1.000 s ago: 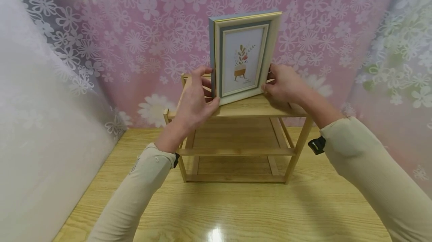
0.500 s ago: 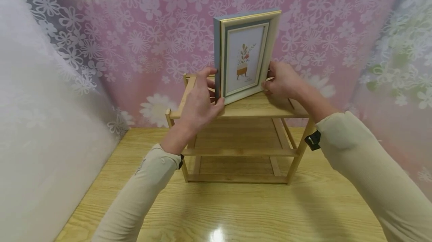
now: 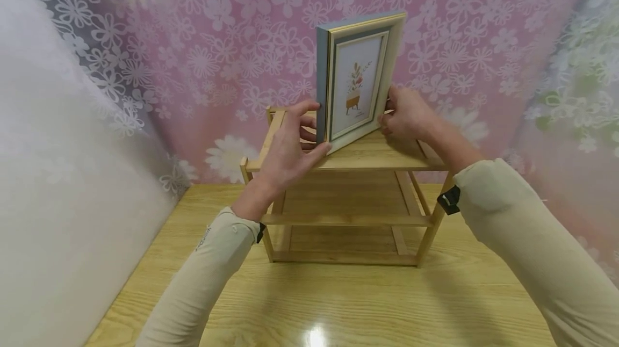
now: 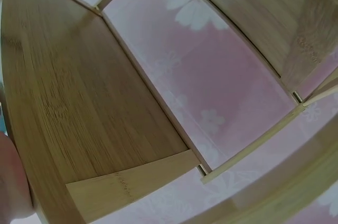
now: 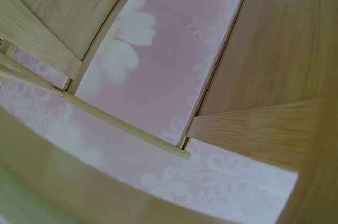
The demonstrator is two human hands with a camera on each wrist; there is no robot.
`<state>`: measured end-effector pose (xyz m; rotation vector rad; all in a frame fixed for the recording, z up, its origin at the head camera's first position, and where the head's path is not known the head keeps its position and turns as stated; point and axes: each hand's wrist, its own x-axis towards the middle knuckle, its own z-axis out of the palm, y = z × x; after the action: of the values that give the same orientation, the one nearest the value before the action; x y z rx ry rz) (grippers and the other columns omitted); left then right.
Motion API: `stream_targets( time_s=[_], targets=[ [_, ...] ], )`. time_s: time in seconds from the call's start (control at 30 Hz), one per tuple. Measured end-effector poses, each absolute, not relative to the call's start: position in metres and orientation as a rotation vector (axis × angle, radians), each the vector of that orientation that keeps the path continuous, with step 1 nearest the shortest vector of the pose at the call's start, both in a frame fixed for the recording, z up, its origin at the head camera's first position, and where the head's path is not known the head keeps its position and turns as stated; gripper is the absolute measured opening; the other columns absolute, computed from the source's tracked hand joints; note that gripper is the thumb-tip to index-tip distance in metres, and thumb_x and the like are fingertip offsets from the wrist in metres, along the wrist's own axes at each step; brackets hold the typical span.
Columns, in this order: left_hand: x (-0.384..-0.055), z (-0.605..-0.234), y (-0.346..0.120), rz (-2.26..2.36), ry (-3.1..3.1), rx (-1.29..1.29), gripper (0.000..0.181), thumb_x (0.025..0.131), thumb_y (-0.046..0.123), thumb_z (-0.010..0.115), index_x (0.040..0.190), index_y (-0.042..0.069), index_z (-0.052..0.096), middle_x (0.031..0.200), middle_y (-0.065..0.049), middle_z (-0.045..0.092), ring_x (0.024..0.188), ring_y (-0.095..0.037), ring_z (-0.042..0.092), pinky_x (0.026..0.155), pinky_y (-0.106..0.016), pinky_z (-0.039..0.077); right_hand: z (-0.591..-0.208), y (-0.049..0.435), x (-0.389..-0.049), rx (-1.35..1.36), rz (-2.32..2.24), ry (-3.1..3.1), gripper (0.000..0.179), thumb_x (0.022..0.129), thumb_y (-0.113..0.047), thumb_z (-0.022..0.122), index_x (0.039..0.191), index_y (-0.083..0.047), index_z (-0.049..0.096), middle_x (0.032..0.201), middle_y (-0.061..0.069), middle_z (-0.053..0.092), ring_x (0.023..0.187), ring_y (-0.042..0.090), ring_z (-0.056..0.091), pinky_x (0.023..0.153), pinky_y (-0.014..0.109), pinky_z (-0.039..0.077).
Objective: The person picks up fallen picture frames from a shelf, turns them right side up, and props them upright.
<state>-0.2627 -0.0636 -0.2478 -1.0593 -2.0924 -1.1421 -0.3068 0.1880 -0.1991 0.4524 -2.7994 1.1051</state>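
Holding the picture frame (image 3: pixel 360 76) upright from both sides, the two hands make the grip: the left hand (image 3: pixel 290 145) has its thumb along the lower left edge with the fingers curled behind, and the right hand (image 3: pixel 411 116) is wrapped round the lower right edge, its fingertips hidden by the frame. Between the hands the frame stands on its bottom edge on the top shelf of a small wooden rack (image 3: pixel 348 196), turned a little so that its grey-blue side shows. It looks stiff and fairly light, but the glazed front is likely fragile and smooth, so the moulded side edges, low down where the hands are, seem the safest place to take it. Below the grip lie the rack's two lower shelves, and under them the wooden tabletop (image 3: pixel 338 304). Behind everything hangs a pink flowered cloth (image 3: pixel 217 41). The wrist views show only rack slats and cloth.
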Motion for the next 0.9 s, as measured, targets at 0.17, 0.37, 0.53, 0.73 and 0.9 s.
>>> stream_targets(
  time_s=[0.17, 0.37, 0.53, 0.73, 0.9],
  targets=[
    [-0.263, -0.248, -0.063, -1.152, -2.085, -1.103, 0.073, 0.084, -0.004, 0.075, 0.14, 0.009, 0.029, 0.105, -0.016, 0.057, 0.084, -0.024, 0.069, 0.076, -0.027, 0.059, -0.201, 0.189, -0.309, 0.473, 1.093, -2.775, 0.035, 0.092, 0.009, 0.051, 0.126, 0.013, 0.042, 0.125, 0.036, 0.058, 0.088, 0.035, 0.069, 0.067, 0.031, 0.06],
    [-0.263, -0.249, -0.062, -1.135, -2.09, -1.134, 0.072, 0.086, -0.003, 0.074, 0.141, 0.009, 0.029, 0.105, -0.016, 0.057, 0.084, -0.024, 0.069, 0.075, -0.026, 0.059, -0.204, 0.188, -0.313, 0.478, 1.082, -2.768, 0.032, 0.093, 0.007, 0.051, 0.124, 0.014, 0.043, 0.125, 0.037, 0.057, 0.084, 0.032, 0.069, 0.065, 0.029, 0.059],
    [-0.263, -0.249, -0.064, -1.098, -2.098, -1.141, 0.07, 0.086, -0.002, 0.074, 0.14, 0.01, 0.031, 0.107, -0.016, 0.056, 0.085, -0.024, 0.068, 0.076, -0.027, 0.059, -0.204, 0.186, -0.316, 0.481, 1.053, -2.755, 0.031, 0.093, 0.006, 0.052, 0.122, 0.014, 0.046, 0.12, 0.037, 0.06, 0.076, 0.024, 0.069, 0.061, 0.023, 0.057],
    [-0.263, -0.248, -0.066, -1.092, -2.095, -1.184, 0.07, 0.086, -0.004, 0.073, 0.141, 0.01, 0.033, 0.11, -0.018, 0.058, 0.088, -0.025, 0.068, 0.075, -0.028, 0.06, -0.201, 0.184, -0.317, 0.448, 1.05, -2.797, 0.032, 0.094, 0.004, 0.052, 0.124, 0.014, 0.044, 0.12, 0.036, 0.06, 0.073, 0.02, 0.068, 0.061, 0.023, 0.056],
    [-0.264, -0.248, -0.065, -1.039, -2.103, -1.247, 0.066, 0.089, -0.008, 0.067, 0.143, 0.01, 0.033, 0.112, -0.018, 0.061, 0.087, -0.024, 0.069, 0.073, -0.026, 0.059, -0.201, 0.184, -0.318, 0.441, 1.03, -2.823, 0.03, 0.096, 0.004, 0.052, 0.122, 0.015, 0.046, 0.119, 0.036, 0.06, 0.075, 0.022, 0.069, 0.063, 0.026, 0.057]
  ],
)
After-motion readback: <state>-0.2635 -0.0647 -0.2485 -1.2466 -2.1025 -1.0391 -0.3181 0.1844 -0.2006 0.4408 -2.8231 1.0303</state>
